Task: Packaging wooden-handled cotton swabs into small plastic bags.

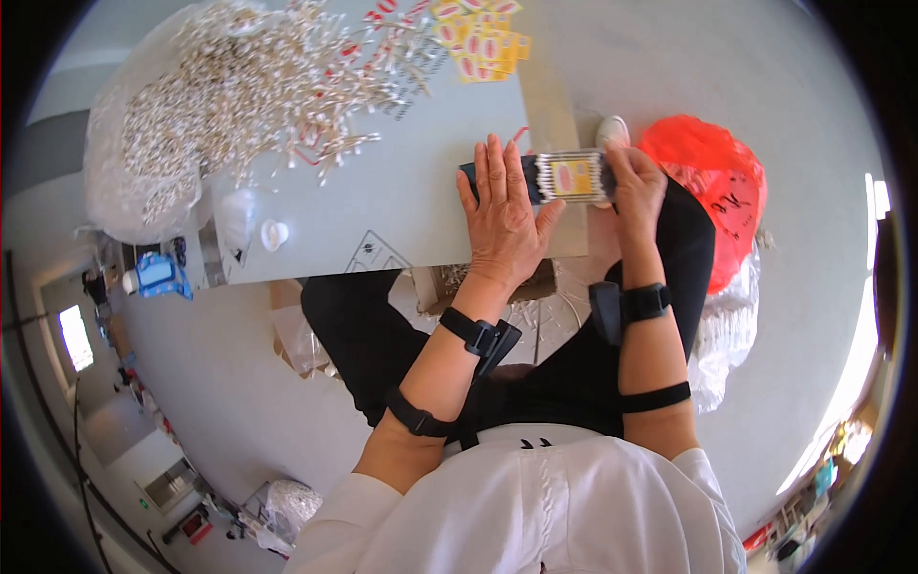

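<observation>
My right hand [637,187] pinches the right end of a flat packet of cotton swabs [574,177] with a yellow card on it, held over the table's right edge. The swabs lie side by side with white tips showing. My left hand [502,215] rests flat, fingers stretched out, on a dark flat strip [469,174] that meets the packet's left end. Whether strip and packet are one piece I cannot tell. A big heap of loose cotton swabs [220,105] spills from a clear plastic bag at the far left of the table.
Yellow cards [483,43] lie at the table's far edge. A small white round container [274,235] stands near the left front. A red plastic bag [712,182] sits right of my leg, above clear bags [722,335]. Under the table is a cardboard box [449,287].
</observation>
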`<state>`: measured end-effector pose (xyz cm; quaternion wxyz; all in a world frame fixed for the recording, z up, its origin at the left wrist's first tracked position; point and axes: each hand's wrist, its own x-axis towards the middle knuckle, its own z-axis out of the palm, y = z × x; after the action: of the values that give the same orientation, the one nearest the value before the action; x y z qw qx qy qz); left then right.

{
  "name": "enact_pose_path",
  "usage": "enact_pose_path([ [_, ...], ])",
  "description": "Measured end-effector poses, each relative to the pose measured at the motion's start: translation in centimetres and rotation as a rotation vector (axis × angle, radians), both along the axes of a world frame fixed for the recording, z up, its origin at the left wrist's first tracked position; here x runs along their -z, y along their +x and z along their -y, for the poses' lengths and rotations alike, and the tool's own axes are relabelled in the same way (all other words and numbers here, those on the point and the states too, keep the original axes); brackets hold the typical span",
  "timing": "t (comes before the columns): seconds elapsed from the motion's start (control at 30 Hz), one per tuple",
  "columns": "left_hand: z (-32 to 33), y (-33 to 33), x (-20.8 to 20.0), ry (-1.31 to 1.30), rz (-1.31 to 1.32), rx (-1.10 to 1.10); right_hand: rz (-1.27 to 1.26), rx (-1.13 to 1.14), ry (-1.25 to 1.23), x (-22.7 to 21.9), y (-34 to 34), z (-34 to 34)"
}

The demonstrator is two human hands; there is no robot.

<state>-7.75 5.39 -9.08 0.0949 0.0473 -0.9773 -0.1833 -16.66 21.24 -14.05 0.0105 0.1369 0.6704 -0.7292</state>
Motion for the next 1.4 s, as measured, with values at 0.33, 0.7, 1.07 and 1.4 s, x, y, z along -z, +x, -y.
enact_pose_path([
  [0.33, 22.4, 0.1, -0.1, 0.020, -0.142, -0.532, -0.415, -0.251, 0.343, -6.7, 3.1, 5.0],
  [0.7, 22.5, 0.5, 2.0, 0.255, -0.200, -0.606, -0.782, -0.629, 0.737, -5.1, -0.3, 26.3],
  [1.07, 21.8, 0.7, 3.2, 0.143, -0.382, -0.585, -0.842, -0.620, 0.821, -2.8, -0.4, 21.3],
  [1.4, 19.9, -0.3, 2.2, 0.088, -0.384, -0.540, -0.839, -0.731, 0.666, -4.0, 3.5, 15.7],
])
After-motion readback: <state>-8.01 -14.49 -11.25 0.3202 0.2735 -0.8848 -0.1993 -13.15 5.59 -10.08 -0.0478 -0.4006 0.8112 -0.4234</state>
